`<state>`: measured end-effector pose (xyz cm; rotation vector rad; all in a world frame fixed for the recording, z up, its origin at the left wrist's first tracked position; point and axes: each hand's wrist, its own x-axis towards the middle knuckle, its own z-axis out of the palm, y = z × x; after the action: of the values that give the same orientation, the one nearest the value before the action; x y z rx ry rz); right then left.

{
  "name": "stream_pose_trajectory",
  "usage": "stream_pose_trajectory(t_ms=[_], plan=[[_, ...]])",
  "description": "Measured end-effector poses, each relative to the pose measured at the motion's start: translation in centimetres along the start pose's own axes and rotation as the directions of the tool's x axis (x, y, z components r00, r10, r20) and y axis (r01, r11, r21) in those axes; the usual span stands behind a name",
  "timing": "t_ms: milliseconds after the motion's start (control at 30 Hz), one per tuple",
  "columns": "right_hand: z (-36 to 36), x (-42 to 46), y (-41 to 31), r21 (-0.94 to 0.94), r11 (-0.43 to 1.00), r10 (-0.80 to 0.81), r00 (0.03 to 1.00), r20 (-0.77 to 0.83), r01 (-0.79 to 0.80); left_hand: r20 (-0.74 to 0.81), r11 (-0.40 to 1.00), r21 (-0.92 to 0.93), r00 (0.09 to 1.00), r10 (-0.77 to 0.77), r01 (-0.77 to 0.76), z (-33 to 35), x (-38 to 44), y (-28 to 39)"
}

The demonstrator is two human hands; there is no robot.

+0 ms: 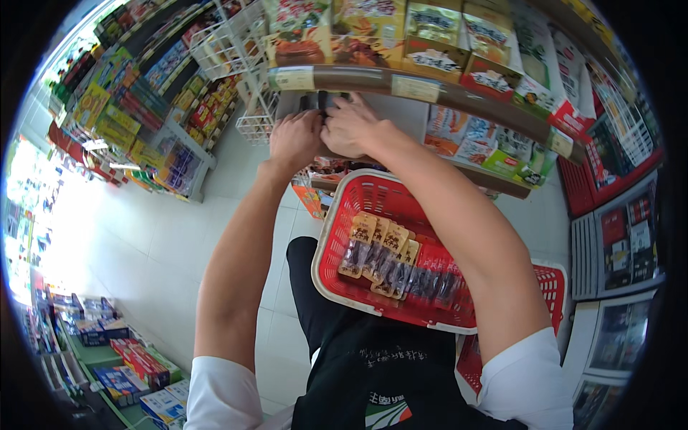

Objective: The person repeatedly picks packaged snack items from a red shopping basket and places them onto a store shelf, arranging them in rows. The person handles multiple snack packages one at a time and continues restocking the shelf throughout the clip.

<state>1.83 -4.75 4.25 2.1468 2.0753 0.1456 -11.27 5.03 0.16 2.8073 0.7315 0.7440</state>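
Both my hands reach into a lower shelf (408,115), under the brown edge of the shelf above. My left hand (294,138) has its fingers bent over the left end of this shelf. Close beside it, my right hand (349,126) bends its fingers around small dark pieces (322,101), partly hidden by the fingers; whether either hand grips them I cannot tell. Below my right forearm a red plastic basket (346,207) with a pale rim rests near my lap. In it lie several yellow-topped snack packets (379,244) and several red-topped packets (432,271), with dark contents showing.
Bagged snacks (371,40) line the upper shelf; more bags (478,140) stand on the lower shelf, right. White wire racks (255,123) hang at the left end. A second red basket (552,290) is at right. Boxed goods (137,360) sit lower left, beyond the tiled floor (161,242).
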Motion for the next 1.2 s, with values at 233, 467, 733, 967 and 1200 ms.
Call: stream_pose_trajectory(t_ms=[233, 467, 733, 967, 1200], plan=[[2.4, -5.6, -0.4, 0.224, 0.939, -0.021, 0.694, -0.720, 0.262, -0.204, 0.986, -0.067, 0.970, 0.136, -0.152, -0.1, -0.9, 0.3], [19.3, -19.4, -5.9, 0.931, 0.341, 0.477, 0.877, -0.056, -0.126, -0.018, 0.849, -0.431, 0.943, 0.332, -0.307, 1.7, -11.2, 8.4], [29.9, -19.8, -8.6, 0.763, -0.282, 0.133, 0.764, 0.632, -0.582, 0.892, 0.998, 0.040, 0.449, -0.058, 0.050, 16.1, -18.9, 8.0], [29.7, -17.3, -9.4, 0.692, -0.437, 0.064, 0.748, 0.660, -0.574, 0.865, 0.952, 0.009, 0.475, -0.161, 0.307, 16.9, -19.0, 7.6], [31.3, -17.3, -10.1, 0.742, -0.471, 0.256, 0.731, 0.632, -0.477, 0.800, 0.918, -0.166, 0.594, -0.088, 0.360, 18.2, -19.5, 7.0]])
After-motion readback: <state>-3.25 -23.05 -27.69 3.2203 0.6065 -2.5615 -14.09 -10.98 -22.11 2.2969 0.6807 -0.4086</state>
